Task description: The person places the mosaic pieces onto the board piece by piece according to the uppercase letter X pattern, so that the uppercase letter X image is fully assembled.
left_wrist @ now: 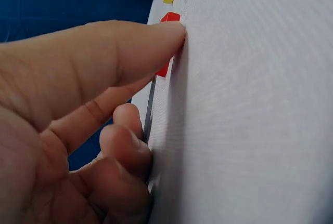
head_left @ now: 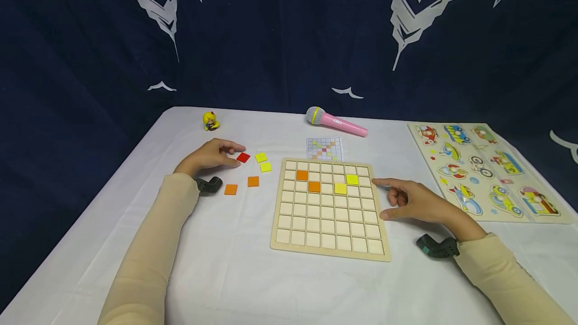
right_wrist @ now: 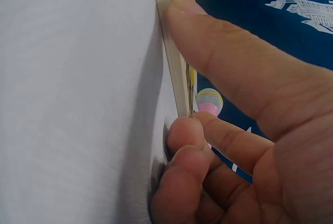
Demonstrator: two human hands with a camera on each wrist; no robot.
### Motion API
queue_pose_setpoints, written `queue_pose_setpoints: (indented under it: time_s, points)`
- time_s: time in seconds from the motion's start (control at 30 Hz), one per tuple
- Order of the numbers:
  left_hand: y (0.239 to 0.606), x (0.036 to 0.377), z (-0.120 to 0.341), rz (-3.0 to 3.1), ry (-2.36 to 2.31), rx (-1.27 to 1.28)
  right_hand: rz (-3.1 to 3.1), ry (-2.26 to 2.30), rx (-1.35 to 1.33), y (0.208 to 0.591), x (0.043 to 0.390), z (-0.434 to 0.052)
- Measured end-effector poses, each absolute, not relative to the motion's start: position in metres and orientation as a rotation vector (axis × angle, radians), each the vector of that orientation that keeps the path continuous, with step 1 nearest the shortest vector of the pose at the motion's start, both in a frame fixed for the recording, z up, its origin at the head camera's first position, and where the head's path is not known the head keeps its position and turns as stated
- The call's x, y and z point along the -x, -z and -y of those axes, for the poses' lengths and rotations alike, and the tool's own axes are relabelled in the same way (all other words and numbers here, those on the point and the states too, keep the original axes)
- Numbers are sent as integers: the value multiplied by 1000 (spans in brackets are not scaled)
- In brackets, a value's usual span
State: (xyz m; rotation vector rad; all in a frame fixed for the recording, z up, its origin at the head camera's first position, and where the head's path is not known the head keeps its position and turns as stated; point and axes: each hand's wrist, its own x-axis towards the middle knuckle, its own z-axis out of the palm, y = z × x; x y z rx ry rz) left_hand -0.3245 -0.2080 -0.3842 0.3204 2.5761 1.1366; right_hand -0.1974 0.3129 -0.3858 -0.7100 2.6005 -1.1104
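A wooden grid board lies mid-table with two orange tiles and two yellow tiles set in its upper rows. My left hand rests on the cloth left of the board, its index finger and thumb either side of a loose red tile. In the left wrist view the thumb lies against the red tile, which stays flat on the table. My right hand sits at the board's right edge, with the index finger and thumb touching the frame and holding nothing.
Two yellow tiles and two orange tiles lie loose by the left hand. A pattern card, a pink toy microphone and a small yellow figure sit behind. A vehicle peg puzzle lies at the right.
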Motion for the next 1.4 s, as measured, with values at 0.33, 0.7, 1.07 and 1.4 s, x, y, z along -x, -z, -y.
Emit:
queue_pose_setpoints:
  time_s: [0.33,0.7,1.07,1.4]
  points:
    - [388,325,211,-2622,-1153,-254,-2603,1114,710,385,197,-313]
    - [399,326,215,-2659,-1269,-280,-2613,1104,700,386,197,-313]
    - [387,321,204,-2634,-1398,-356,-2610,1111,692,386,197,-313]
    - [362,305,170,-2647,-1470,-592,-2616,1094,685,386,197,-313]
